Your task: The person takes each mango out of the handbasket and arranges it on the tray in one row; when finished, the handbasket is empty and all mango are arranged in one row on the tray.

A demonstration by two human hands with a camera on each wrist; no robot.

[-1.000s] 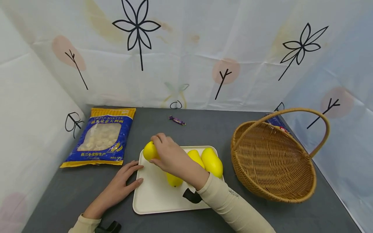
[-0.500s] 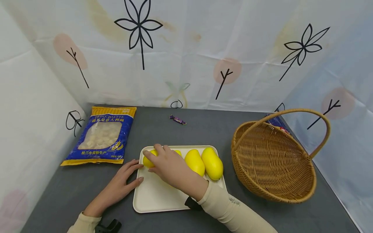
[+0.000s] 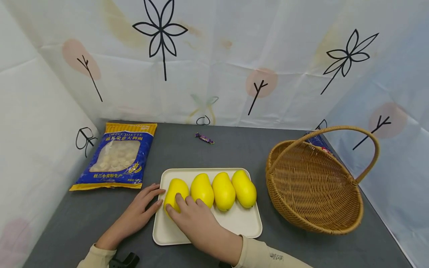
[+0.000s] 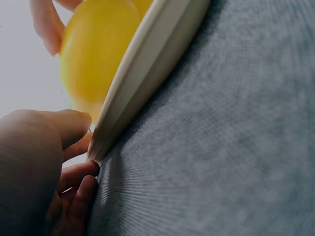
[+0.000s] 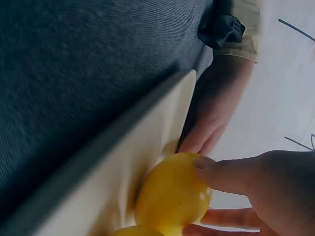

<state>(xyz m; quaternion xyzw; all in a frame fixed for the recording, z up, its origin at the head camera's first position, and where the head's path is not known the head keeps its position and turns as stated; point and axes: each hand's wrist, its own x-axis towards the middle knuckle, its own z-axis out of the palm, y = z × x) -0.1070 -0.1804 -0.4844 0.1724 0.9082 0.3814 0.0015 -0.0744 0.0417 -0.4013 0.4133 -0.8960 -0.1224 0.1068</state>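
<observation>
Several yellow mangoes lie side by side on a cream rectangular tray point(image 3: 177, 236). My right hand point(image 3: 201, 227) reaches over the tray's near side, its spread fingertips resting on the leftmost mango point(image 3: 175, 190). In the right wrist view the thumb point(image 5: 236, 174) and fingers touch the upper side of this mango point(image 5: 172, 191). To its right are a second mango point(image 3: 202, 189), a third point(image 3: 223, 190) and the rightmost mango point(image 3: 244, 189). My left hand point(image 3: 135, 214) rests at the tray's left edge, fingers extended. The left wrist view shows its fingertips right at the tray rim point(image 4: 130, 73).
A blue and yellow bag of pasta point(image 3: 115, 156) lies at the left. One wrapped candy point(image 3: 204, 138) lies behind the tray. On the right stands a wicker basket point(image 3: 315, 186) with a tall handle, partly hiding a blue package point(image 3: 318, 140). Printed cloth point(image 3: 214, 56) encloses the grey tabletop point(image 3: 234, 149).
The right hand has brought the leftmost mango down onto the tray, turned lengthwise beside the others, and has drawn back toward the near side. The left hand has stayed at the tray edge.
</observation>
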